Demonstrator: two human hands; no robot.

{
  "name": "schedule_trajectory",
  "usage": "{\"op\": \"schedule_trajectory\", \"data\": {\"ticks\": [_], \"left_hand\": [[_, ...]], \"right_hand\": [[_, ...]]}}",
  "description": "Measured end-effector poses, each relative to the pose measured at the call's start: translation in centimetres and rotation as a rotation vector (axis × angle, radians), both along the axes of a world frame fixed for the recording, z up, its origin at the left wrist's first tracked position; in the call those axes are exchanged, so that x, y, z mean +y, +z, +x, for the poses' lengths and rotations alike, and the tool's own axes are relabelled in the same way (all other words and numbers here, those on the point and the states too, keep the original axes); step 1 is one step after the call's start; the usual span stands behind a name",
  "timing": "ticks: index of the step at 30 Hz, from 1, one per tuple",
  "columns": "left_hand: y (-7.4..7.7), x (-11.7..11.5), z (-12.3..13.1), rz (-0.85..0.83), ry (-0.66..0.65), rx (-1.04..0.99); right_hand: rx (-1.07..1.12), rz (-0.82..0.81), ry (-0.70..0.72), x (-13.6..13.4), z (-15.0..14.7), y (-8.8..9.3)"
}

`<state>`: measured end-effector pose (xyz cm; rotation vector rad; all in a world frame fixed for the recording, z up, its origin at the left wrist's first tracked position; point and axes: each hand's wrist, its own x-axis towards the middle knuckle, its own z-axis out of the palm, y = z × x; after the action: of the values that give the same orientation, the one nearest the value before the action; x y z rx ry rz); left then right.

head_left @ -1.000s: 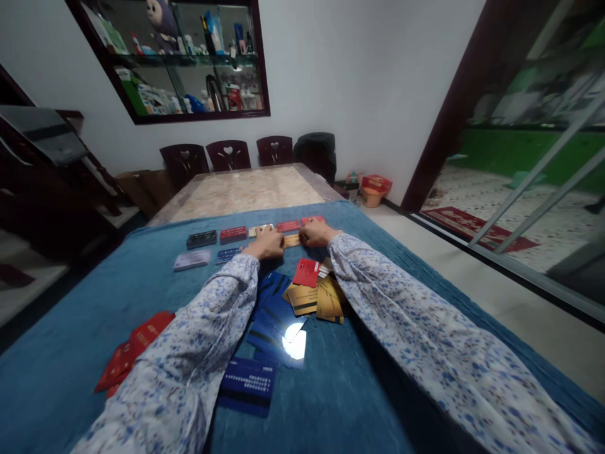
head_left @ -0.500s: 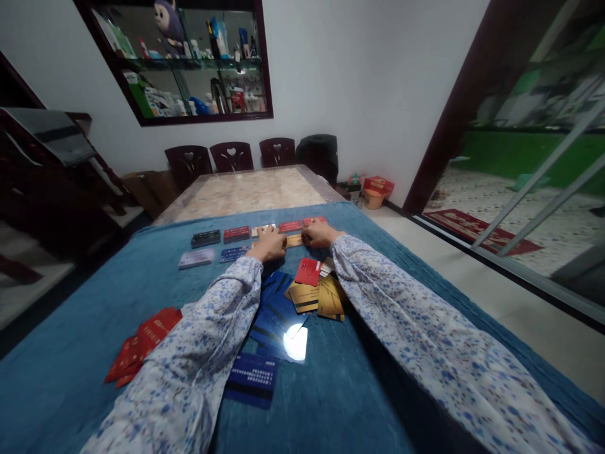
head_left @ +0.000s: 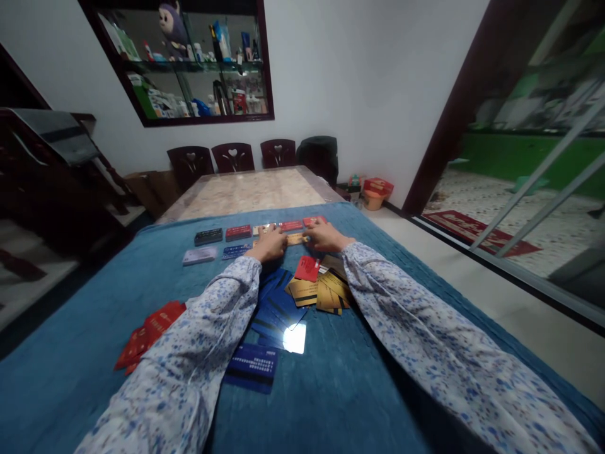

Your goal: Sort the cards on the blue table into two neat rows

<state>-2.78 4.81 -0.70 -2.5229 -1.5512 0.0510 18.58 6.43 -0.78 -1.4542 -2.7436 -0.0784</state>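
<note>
My left hand (head_left: 270,243) rests palm-down among the back rows of card stacks, fingers spread, its thumb side against a gold-orange stack of cards (head_left: 296,239). At that stack's right end is my right hand (head_left: 327,238), fingers apart and bent, touching or very near it. Behind the hands are a pale gold stack (head_left: 263,227) and red stacks (head_left: 290,226), partly covered by fingers. Nearer me lie a red card (head_left: 307,268), loose gold cards (head_left: 333,293) and fanned blue cards (head_left: 278,309). Undersides of both hands are hidden.
On the blue cloth (head_left: 340,391) also sit a black stack (head_left: 208,236), a lilac stack (head_left: 200,255), a navy stack (head_left: 236,251) and a spread of red cards (head_left: 150,334) by my left forearm. Chairs (head_left: 232,156) stand beyond the marble-patterned table (head_left: 255,189).
My right hand has shifted slightly right, its fingers loosening from the gold-orange stack's end. My left hand stays almost in place. The whole view has tilted a little.
</note>
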Motion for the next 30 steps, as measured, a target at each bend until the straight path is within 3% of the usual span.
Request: {"op": "schedule_trajectory", "data": {"ticks": [13,30], "left_hand": [[0.1,-3.2,-2.9,0.018,-0.023,-0.059],[0.2,-12.8,-6.7,0.025,0.062,-0.143]], "right_hand": [[0.148,0.038,0.176,-3.7,-1.6,0.2],[0.271,0.033,0.502,-6.3,-8.0,-1.9]]}}
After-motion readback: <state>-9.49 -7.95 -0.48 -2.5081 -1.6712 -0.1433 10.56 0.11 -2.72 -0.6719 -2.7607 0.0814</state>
